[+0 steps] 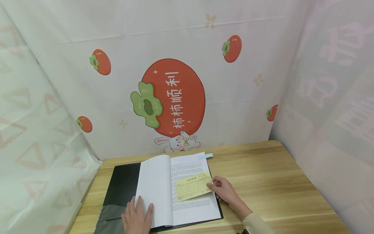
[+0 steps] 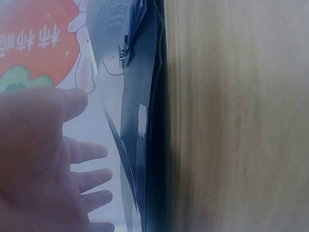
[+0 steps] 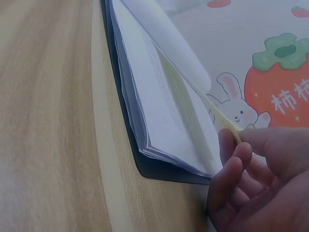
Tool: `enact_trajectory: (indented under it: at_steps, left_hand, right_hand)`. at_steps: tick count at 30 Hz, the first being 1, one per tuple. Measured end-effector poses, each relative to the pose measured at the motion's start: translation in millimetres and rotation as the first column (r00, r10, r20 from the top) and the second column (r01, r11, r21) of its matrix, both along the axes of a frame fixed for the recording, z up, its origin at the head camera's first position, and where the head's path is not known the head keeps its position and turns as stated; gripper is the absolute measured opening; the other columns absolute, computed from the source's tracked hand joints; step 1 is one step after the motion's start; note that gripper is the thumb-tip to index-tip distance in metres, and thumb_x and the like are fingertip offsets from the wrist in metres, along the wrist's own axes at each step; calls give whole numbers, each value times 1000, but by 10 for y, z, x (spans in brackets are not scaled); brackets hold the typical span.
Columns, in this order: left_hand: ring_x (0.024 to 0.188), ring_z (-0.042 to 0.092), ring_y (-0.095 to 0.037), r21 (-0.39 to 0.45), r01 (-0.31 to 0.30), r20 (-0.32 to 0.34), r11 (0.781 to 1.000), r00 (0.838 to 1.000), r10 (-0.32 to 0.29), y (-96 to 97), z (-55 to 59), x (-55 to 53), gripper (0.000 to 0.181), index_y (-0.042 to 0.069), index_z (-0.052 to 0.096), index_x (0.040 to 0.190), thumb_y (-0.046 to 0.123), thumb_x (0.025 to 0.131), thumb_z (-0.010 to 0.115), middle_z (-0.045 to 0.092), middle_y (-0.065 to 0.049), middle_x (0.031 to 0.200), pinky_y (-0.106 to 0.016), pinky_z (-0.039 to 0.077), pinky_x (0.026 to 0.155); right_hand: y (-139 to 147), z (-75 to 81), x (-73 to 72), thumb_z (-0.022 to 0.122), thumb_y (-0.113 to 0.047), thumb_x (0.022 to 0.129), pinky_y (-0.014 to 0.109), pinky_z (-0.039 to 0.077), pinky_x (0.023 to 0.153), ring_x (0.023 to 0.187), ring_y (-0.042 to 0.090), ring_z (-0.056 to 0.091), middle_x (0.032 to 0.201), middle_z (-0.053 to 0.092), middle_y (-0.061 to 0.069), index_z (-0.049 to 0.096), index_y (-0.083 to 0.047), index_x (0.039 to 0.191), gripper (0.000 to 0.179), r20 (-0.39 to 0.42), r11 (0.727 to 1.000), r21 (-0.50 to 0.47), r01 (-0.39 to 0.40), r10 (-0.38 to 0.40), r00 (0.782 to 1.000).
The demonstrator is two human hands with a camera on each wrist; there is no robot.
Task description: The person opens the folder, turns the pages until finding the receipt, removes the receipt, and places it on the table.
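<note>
A black folder (image 1: 124, 178) lies spread on the table, with turned white pages (image 1: 153, 191) bulging over its left side and a printed page (image 1: 187, 165) facing up on the right. Over that printed text is a yellow form slip (image 1: 194, 187) with a ruled grid. My right hand (image 1: 226, 191) pinches the slip's right edge between thumb and fingers; in the right wrist view the slip (image 3: 224, 118) rises at a slant from the page. With fingers spread, my left hand (image 1: 137, 217) rests at the lower left edge of the turned pages.
A light blue tab (image 1: 208, 156) sticks out past the page's top right corner. The left wrist view shows a small metal clip (image 2: 124, 52) in the folder. Around the folder is the wooden table (image 1: 271, 182), with a printed curtain (image 1: 239, 97) hanging behind it.
</note>
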State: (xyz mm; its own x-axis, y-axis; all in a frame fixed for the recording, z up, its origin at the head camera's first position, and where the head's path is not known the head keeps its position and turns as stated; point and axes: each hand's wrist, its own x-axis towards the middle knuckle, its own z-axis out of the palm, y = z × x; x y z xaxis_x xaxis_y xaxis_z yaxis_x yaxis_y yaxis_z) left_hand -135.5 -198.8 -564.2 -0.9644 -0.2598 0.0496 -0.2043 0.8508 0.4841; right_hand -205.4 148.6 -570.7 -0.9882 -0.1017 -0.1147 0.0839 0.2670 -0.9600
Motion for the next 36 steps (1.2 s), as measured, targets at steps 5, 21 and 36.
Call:
enact_trajectory:
  at_steps: [5,21,36]
  left_hand:
    - [148,21,-58,-18,15,-13,1000,1000,-15,64,85,-3,72,-11,44,150,42,104,61,29,-35,159,-79,11,117]
    - [153,18,-55,-75,116,-25,990,993,-118,320,294,-49,77,-1,44,156,56,105,55,29,-30,165,-79,8,118]
    - [153,20,-52,-105,213,-98,971,970,-223,497,498,-67,69,6,49,156,53,106,55,31,-27,165,-79,10,118]
  right_hand:
    - [68,16,4,73,-24,101,21,39,46,51,12,46,68,58,3,65,-3,106,23,28,998,-55,4,-2,1000]
    - [434,57,-15,73,-26,101,22,43,47,53,12,46,72,62,7,65,1,114,30,35,994,-95,46,-43,998]
    - [701,142,7,72,-22,101,24,43,48,53,12,45,72,61,5,64,1,114,28,68,989,-26,142,-140,988]
